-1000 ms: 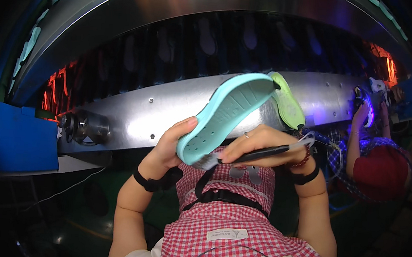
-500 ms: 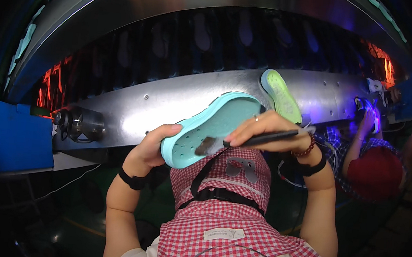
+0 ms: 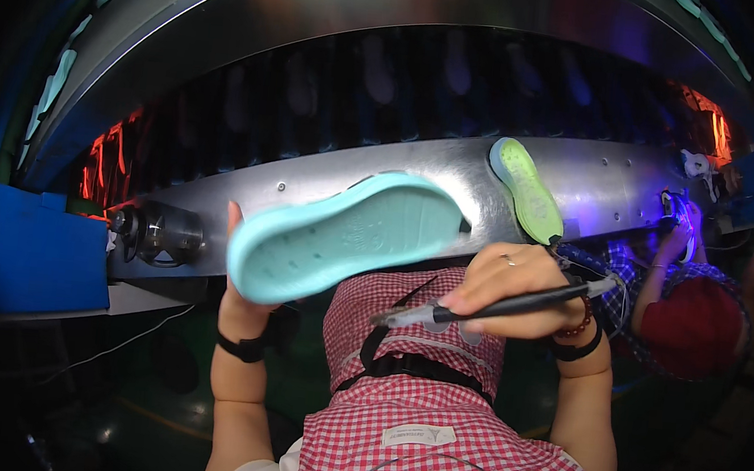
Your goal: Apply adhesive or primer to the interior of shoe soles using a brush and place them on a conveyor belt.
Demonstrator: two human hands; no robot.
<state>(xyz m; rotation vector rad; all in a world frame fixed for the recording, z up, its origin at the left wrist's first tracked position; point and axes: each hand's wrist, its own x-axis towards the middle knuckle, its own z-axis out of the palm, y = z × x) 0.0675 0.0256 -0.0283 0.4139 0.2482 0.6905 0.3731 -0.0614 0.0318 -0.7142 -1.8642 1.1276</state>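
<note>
A turquoise shoe sole is held up in front of me, its hollow inner side with small holes facing up. My left hand grips its left end; the thumb shows at the edge and the other fingers are hidden beneath. In my right hand is a dark-handled brush, pinched between thumb and fingers. The brush tip, slightly blurred, points left over my apron, just below the sole and apart from it. Beyond my right hand, a yellow-green shoe sole with a pale blue rim lies on the metal ledge.
The metal ledge runs along a dark machine opening holding several dim sole shapes. A metal canister stands at its left end beside a blue box. Orange light glows at both ends. A co-worker in a red cap handles a shoe at right.
The brush has come out of the turquoise sole and moved down, off its inner surface. My left hand has shifted left along the sole, which now lies more level.
</note>
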